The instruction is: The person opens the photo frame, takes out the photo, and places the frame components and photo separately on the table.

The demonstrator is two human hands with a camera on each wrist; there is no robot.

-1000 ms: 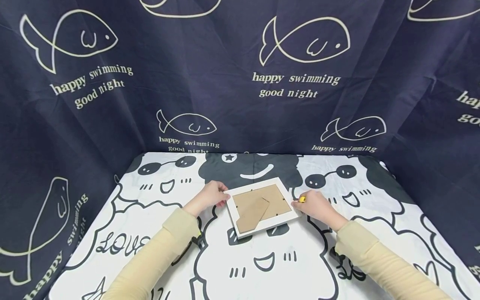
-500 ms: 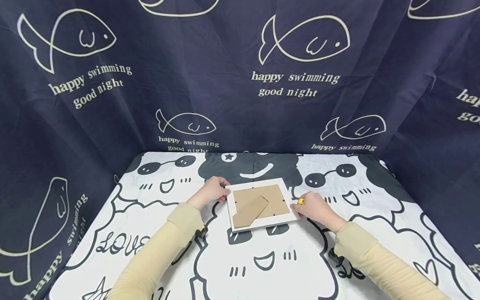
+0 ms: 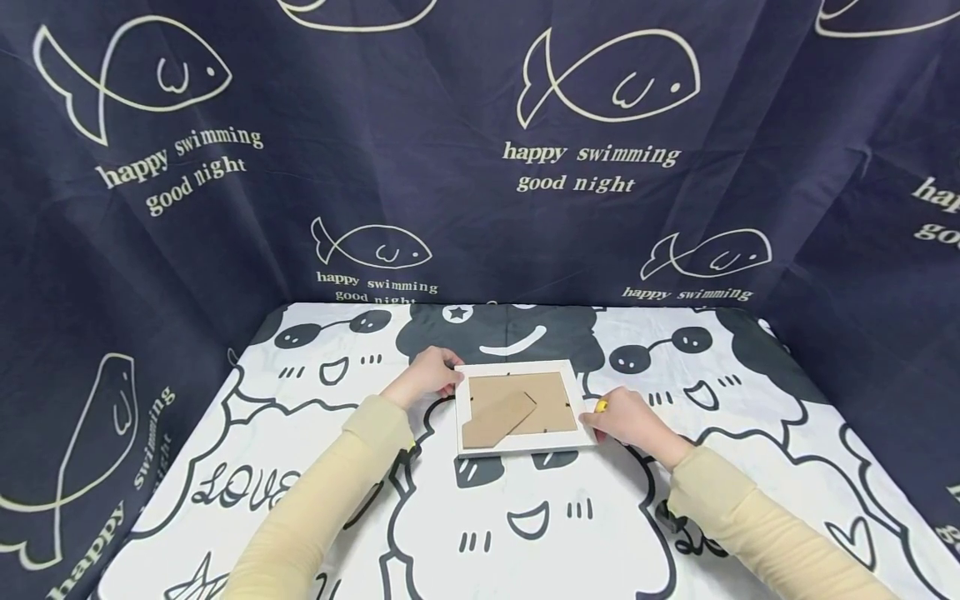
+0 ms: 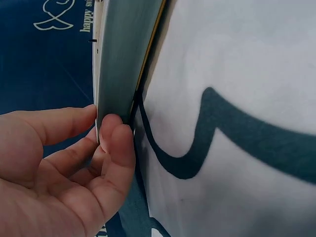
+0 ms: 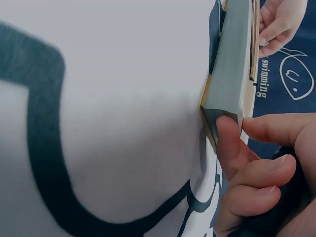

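A white picture frame [image 3: 517,439] lies back-up on the patterned cloth, its brown backing board [image 3: 551,400] uppermost. The slanted support leg [image 3: 498,417] lies folded flat against the board. My left hand [image 3: 432,375] pinches the frame's left side near the far corner; in the left wrist view, thumb and fingertips close on its edge [image 4: 129,44]. My right hand [image 3: 630,417] pinches the right side near the close corner. A small yellow piece [image 3: 602,406] shows at that hand, and something dark [image 5: 284,153] sits behind its curled fingers; I cannot tell what they are.
A white cloth [image 3: 570,550] with black cartoon sheep covers the table. Dark blue curtains [image 3: 465,158] printed with fish and words hang behind it and on both sides.
Both hands have turned the frame slightly clockwise, so its long edges now run nearly level across the head view. The left hand has shifted a little away, the right slightly nearer.
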